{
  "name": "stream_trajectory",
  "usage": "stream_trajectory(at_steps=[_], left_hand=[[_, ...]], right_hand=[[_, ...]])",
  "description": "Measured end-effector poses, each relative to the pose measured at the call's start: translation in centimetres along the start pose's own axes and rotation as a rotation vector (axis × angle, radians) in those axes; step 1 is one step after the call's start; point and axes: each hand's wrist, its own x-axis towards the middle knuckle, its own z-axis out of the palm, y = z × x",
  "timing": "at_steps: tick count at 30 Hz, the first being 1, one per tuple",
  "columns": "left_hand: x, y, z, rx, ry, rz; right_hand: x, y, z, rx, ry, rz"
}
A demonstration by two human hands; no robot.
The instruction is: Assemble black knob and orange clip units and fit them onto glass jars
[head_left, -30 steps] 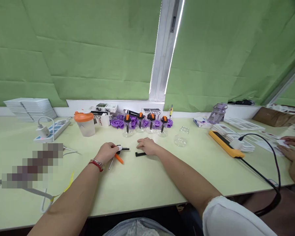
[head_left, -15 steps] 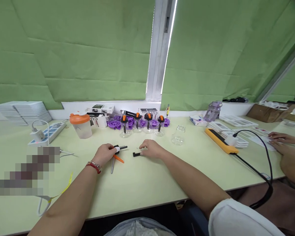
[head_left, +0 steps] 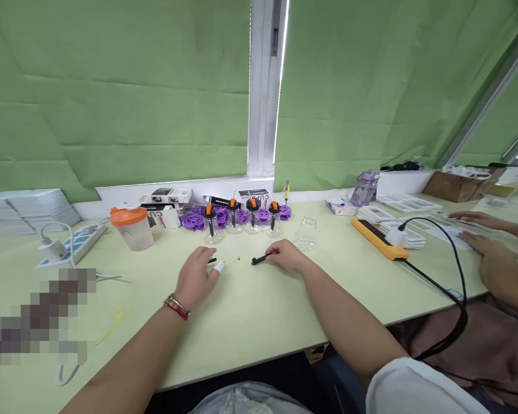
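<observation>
My right hand [head_left: 286, 255] pinches the end of a short black part [head_left: 259, 260] just above the table. To its left, my left hand [head_left: 198, 276] lies low over the table with thumb and fingers apart, a white covering on the thumb tip. A black rod end [head_left: 212, 260] shows between its thumb and fingers; the rest is hidden under the hand. Between the hands lie tiny bits [head_left: 238, 259]. Behind them stand several glass jars with black and orange tops [head_left: 253, 214], and a glass jar without a top [head_left: 307, 233] is at the right.
Purple parts [head_left: 192, 221] and small boxes [head_left: 171, 195] line the wall. An orange-lidded cup [head_left: 133, 229] and a power strip [head_left: 84, 243] are at left. An orange power strip [head_left: 377, 238] with a black cable, a purple bottle [head_left: 365, 188] and another person's hands [head_left: 478, 241] are at right.
My right hand has taken hold of the black part and moved right. My left hand has opened and now covers where the orange and metal pieces showed. The view has shifted slightly.
</observation>
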Motion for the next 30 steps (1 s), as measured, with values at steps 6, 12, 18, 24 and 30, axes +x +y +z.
stream_trajectory(at_steps=[6, 12, 18, 24, 30], left_hand=[[0.4, 4.3, 3.1, -0.144, -0.335, -0.026], [3.1, 5.2, 5.5, 0.008, -0.392, -0.044], [3.5, 5.5, 6.5, 0.083, -0.406, -0.022], [3.2, 5.0, 5.9, 0.107, -0.398, -0.007], [2.9, 4.4, 5.4, 0.105, -0.384, -0.005]], right_hand=[[0.0, 0.0, -0.8, 0.068, 0.027, -0.04], [0.0, 0.0, -1.0, 0.101, 0.019, -0.019], [0.5, 1.3, -0.9, 0.181, -0.014, 0.028], [0.7, 2.2, -1.3, 0.175, -0.031, 0.151], [0.9, 2.3, -0.8, -0.024, -0.023, 0.124]])
